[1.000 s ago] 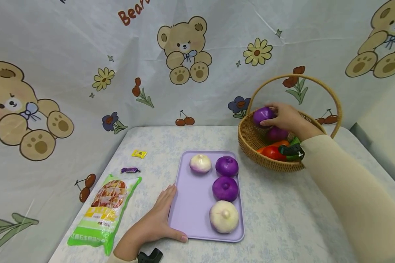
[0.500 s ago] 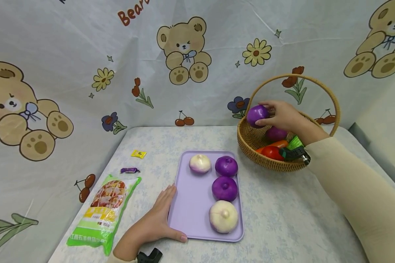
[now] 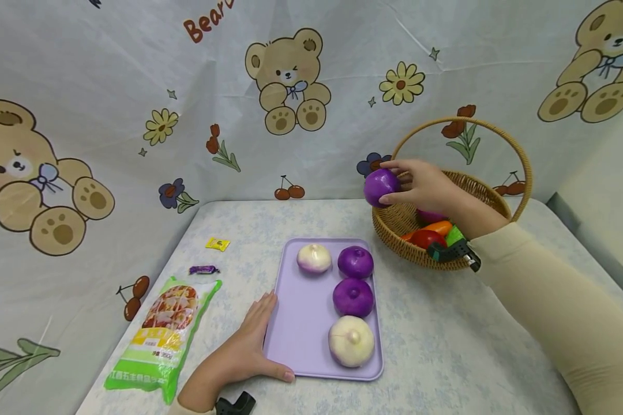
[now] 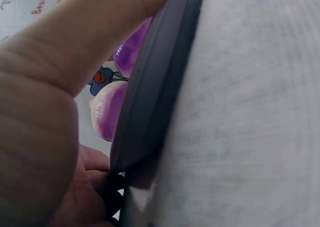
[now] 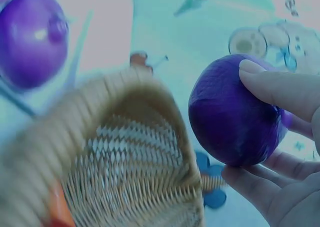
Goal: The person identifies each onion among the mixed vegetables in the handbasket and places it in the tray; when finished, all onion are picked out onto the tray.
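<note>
My right hand holds a glossy purple onion between thumb and fingers, above the left rim of a wicker basket. In the right wrist view this purple onion hangs beside the woven wall. My left hand rests at the near left corner of a lilac tray, its fingers along the side and the thumb along the near edge. On the tray, two purple onions and a white-and-purple onion form a column at the right. Another white-and-purple onion sits at the far left.
Inside the basket lie a red tomato, an orange carrot, something green and another purple onion, partly hidden. A green food bag, a purple-wrapped candy and a yellow candy lie left of the tray. The basket's handle arches high.
My right hand has lifted the purple onion out of the basket and carried it left, past the rim. My left hand has stayed at the tray.
</note>
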Demonstrator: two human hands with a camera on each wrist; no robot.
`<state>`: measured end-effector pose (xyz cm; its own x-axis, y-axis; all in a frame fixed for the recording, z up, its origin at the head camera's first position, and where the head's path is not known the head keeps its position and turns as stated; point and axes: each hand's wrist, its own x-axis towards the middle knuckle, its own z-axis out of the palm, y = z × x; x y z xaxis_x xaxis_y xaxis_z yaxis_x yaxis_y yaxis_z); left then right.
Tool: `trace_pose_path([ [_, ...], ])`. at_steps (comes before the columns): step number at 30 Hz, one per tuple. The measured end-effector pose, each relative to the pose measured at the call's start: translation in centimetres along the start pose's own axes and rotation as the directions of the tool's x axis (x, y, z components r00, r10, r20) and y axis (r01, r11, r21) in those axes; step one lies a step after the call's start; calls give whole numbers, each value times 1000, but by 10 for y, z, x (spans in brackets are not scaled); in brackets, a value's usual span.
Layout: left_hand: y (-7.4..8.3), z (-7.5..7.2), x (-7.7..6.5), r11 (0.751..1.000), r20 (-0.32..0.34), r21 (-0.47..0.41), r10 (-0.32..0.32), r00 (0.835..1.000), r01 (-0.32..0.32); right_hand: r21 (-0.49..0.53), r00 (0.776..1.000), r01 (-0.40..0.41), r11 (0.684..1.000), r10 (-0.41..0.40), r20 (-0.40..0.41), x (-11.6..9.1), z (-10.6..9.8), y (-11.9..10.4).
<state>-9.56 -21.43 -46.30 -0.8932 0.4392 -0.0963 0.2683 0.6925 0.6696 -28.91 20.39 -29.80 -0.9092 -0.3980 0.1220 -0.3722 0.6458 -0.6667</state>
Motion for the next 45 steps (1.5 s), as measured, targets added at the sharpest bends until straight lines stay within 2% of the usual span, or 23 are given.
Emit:
trace_pose_path([
  [7,0,1,-1,1000,-3,-3,-10,1000,10,57,997,63,996,-65,33,-9,28,-24],
  [11,0,1,-1,1000,-4,4,-17,1000,17,81,989,132,988,-137,58,-11,42,-33],
  [16,-1,0,-1,1000,-3,3,-17,1000,17,94,968,226,970,-234,89,-13,59,-41],
  [25,1,-1,0,1000,1,-2,-3,1000,3,155,925,324,933,-347,157,-20,95,-55],
  [31,1,-1,-1,1000,-4,-5,5,1000,-5,116,896,355,928,-373,241,-26,119,-63],
  [41,1,-1,0,1000,2,0,21,1000,-21,19,825,457,889,-432,364,-35,154,-66],
  [45,1,-1,-1,1000,2,4,27,1000,-27,-26,811,474,880,-425,403,-36,163,-64],
])
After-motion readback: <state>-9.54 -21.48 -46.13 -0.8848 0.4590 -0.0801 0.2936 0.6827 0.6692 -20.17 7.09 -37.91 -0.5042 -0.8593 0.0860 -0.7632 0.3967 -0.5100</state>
